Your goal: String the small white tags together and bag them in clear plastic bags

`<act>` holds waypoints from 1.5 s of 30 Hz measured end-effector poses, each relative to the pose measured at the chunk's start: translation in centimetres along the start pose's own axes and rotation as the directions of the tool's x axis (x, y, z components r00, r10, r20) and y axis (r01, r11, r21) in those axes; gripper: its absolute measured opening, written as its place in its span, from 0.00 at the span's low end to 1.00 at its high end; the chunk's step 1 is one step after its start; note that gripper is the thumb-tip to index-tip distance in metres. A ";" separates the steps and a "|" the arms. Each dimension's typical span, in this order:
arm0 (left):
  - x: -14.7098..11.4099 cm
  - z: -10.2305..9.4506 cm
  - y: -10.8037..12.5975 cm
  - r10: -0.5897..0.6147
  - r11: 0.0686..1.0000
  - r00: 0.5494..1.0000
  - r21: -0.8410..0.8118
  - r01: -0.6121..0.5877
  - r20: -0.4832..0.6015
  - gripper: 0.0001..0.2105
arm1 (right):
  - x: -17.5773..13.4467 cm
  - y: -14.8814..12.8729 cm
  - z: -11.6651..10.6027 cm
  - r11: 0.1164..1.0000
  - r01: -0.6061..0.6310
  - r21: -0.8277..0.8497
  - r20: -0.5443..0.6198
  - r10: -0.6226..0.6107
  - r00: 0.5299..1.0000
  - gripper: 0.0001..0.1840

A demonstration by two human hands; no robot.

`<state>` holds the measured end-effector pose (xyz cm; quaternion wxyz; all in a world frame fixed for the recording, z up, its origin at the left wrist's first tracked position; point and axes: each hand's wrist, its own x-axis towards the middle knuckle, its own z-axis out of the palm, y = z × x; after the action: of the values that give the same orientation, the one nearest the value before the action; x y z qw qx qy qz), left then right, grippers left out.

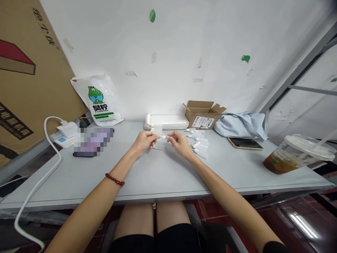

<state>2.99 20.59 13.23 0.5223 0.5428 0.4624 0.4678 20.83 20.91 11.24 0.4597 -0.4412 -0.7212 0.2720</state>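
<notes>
Above the middle of the grey table (pixel 163 175), both hands pinch one small piece with a white rounded part (pixel 163 136). My left hand (pixel 144 141), below a red bead bracelet (pixel 114 179), is closed on its left end. From the right, my right hand (pixel 180 143) holds the other end between thumb and fingertips. The piece is too small to name surely. Just under the hands lies a clear flat tag (pixel 158 147). Beside my right hand several clear tags with white ends (pixel 201 142) lie in a loose row.
Against the wall stand a white stack of sleeves (pixel 168 121), an open cardboard box (pixel 204 114) and a light blue bag (pixel 242 126). A phone (pixel 245 143) and a drink cup (pixel 286 158) are right. Left are a blurred phone (pixel 94 142), white charger cable (pixel 54 167) and plastic bag (pixel 98 102).
</notes>
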 end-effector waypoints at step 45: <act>2.0 -1.3 -1.4 0.117 0.993 0.915 0.075 -0.096 -0.386 0.11 | 2.3 3.2 -7.6 0.882 -0.146 -0.449 -0.067 0.129 0.989 0.13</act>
<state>1.92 22.75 11.94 0.3788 0.4773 0.5393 0.5813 28.52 24.34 12.97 0.3365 -0.5906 -0.7234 0.1209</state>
